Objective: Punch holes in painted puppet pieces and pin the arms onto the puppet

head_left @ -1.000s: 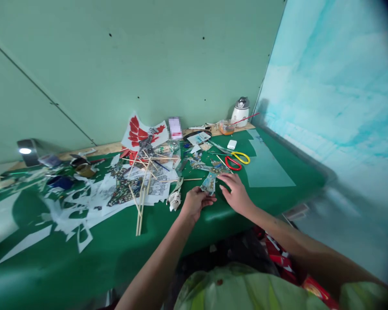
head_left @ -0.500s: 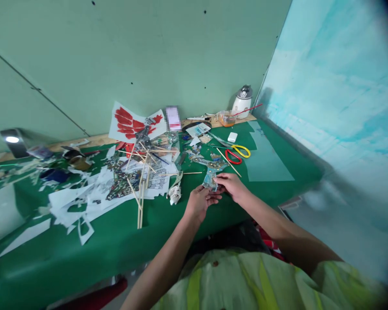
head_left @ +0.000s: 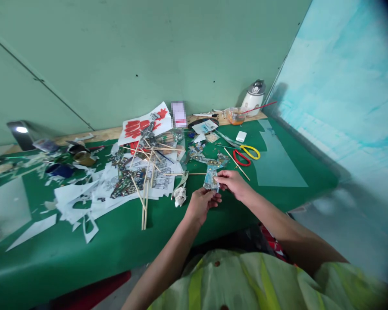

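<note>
A pale blue painted cut-out (head_left: 210, 177) with gold-coloured details is held near the table's front edge. My left hand (head_left: 202, 204) pinches its lower end, fingers closed. From the right, my right hand (head_left: 232, 182) has thumb and fingers closed on the same piece's side. Beyond the hands lie more decorated cut-out pieces (head_left: 216, 162), and I cannot tell whether they join the held one. Scissors (head_left: 242, 157) with red and yellow handles lie just past my right hand. A crumpled white lump (head_left: 180, 196) sits left of my left hand.
Wooden sticks (head_left: 144, 202) lie across printed paper sheets (head_left: 163, 181) at the left, with paper scraps around. Paint pots (head_left: 60, 170) stand further left. At the back are a white kettle-like container (head_left: 253, 100) and a tub of orange liquid (head_left: 235, 116). A translucent sheet (head_left: 278, 165) covers the right.
The view has shifted slightly, so the table's things appear a little further right. Both hands keep hold of the blue cut-out with hardly any change in grip.
</note>
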Available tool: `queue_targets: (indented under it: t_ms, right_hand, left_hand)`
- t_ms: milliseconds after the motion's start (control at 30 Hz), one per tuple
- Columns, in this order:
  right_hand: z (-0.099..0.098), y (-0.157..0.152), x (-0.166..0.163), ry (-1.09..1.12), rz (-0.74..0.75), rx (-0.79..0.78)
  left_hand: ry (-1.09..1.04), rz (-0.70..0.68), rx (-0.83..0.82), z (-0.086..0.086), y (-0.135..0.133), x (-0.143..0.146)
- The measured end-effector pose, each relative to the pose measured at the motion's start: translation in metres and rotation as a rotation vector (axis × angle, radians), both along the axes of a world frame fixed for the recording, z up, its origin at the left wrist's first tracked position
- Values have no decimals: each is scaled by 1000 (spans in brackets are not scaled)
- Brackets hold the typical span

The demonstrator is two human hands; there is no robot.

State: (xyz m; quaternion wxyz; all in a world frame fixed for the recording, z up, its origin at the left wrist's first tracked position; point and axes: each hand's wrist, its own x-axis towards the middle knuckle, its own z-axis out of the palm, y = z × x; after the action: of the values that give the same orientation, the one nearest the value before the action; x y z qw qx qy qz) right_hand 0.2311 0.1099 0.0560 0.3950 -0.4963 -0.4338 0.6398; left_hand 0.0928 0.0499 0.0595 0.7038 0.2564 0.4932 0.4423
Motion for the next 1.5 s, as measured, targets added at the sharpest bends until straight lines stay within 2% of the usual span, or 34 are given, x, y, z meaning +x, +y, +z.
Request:
queue_targets:
  t_ms: [267, 433, 500, 633, 700, 767, 867, 1000, 1300, 1500]
  right_hand:
    - [-7, 17, -10, -51, 82, 40]
    - [-1, 32, -1, -84, 147, 86]
    - [3, 40, 16, -139, 95, 121]
    - [7, 52, 55, -268, -115, 143]
    - [6, 54, 67, -351, -139, 156]
    - [2, 52, 70, -478, -86, 212]
    - [-4, 45, 67, -688, 58, 379]
    - [-9, 38, 63, -850, 196, 567]
    - [3, 28, 53, -1109, 504, 776]
    - [6, 28, 46, -1180, 566, 824]
  left_hand:
    - [25, 45, 8, -1, 12, -10]
    - [-27, 78, 31, 2, 22, -14]
    - [-71, 89, 39, 5, 23, -14]
    - [-155, 90, 21, 9, 23, -13]
    - [-185, 89, 9, 10, 23, -12]
    - [-205, 97, 4, 10, 23, -11]
    - [-212, 113, 0, 10, 24, -12]
    - [-177, 101, -9, 8, 22, -13]
    - [-117, 97, -6, -1, 20, -10]
    - [-89, 84, 8, -3, 20, -9]
